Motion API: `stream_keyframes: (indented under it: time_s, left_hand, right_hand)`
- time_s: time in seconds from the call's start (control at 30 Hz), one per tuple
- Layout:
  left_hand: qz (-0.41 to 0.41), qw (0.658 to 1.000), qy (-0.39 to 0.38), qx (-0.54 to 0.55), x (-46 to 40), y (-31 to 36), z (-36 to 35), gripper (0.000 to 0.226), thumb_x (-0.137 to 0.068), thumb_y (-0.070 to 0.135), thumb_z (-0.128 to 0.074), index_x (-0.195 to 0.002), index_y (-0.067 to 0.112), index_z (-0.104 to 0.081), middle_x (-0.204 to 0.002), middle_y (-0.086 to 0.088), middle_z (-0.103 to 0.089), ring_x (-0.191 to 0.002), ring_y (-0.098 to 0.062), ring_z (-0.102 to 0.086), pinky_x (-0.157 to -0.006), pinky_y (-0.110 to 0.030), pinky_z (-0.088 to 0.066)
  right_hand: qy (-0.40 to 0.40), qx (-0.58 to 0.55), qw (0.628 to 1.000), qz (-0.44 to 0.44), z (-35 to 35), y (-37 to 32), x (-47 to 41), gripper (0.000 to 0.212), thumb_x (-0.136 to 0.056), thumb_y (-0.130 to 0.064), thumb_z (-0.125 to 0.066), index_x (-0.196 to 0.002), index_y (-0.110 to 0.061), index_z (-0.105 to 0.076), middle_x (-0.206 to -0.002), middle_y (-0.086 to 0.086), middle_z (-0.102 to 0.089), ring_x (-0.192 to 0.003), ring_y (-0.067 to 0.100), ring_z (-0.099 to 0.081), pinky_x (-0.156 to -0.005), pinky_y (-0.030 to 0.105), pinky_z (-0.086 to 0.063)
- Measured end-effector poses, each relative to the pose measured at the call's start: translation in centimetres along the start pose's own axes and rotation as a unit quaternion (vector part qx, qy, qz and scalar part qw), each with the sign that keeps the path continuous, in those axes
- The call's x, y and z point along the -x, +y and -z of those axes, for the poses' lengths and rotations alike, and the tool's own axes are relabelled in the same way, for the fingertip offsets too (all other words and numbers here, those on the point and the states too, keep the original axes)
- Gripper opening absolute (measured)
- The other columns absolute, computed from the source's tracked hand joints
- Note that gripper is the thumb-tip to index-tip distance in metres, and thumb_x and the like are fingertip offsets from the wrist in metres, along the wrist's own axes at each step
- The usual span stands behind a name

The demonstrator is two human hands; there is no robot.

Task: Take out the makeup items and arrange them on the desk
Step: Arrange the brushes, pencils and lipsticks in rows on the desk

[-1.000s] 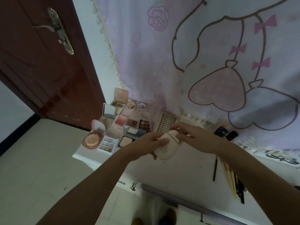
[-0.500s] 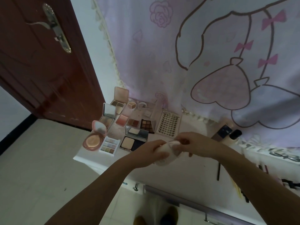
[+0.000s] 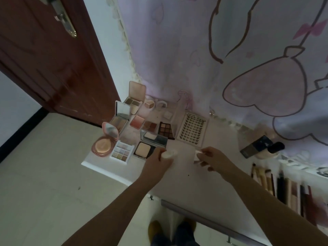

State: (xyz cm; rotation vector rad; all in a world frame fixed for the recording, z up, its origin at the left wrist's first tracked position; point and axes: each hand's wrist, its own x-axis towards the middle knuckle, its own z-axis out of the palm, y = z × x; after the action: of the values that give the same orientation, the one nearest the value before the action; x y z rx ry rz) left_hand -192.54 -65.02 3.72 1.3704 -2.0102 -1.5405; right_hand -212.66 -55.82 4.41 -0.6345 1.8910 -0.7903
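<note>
Palettes [image 3: 166,130] (about 8) already line the bench [image 3: 186,176]; my left hand [image 3: 159,161] grips a white jar [image 3: 169,154], right hand [image 3: 212,159] pinches its lid [image 3: 198,155].

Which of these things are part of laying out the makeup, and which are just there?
Part of the job: left hand holding a white case; right hand holding a white piece; open palettes; lash tray; brushes; desk.

Just there: door; curtain; floor.
</note>
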Motion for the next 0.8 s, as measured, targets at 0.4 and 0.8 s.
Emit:
stream_keyframes:
  time_s: [0.4, 0.8]
  left_hand:
    - [-0.051, 0.977, 0.192, -0.073, -2.0, -1.3, -4.9, 0.034, -0.083, 0.017, -0.068, -0.114, 0.01, -0.056, -0.111, -0.008, -0.051, -0.102, -0.022, -0.048, -0.082, -0.022, -0.038]
    - [-0.324, 0.917, 0.216, -0.087, -1.1, 6.4, -8.5, 0.03, -0.081, 0.025, -0.055, -0.107, 0.01, -0.05, -0.101, -0.01, -0.055, -0.096, -0.013, -0.045, -0.086, -0.018, -0.041]
  right_hand:
    - [0.042, 0.116, 0.992, 0.021, -5.1, -0.9, -4.7, 0.024, -0.094, -0.026, -0.053, -0.105, -0.006, -0.058, -0.099, 0.016, -0.066, -0.086, 0.033, -0.063, -0.077, 0.042, -0.053]
    - [0.099, 0.089, 0.986, 0.103, 5.5, -0.6, -0.6, 0.01, -0.095, -0.015, -0.051, -0.098, -0.019, -0.059, -0.092, -0.001, -0.059, -0.076, 0.015, -0.062, -0.06, 0.023, -0.051]
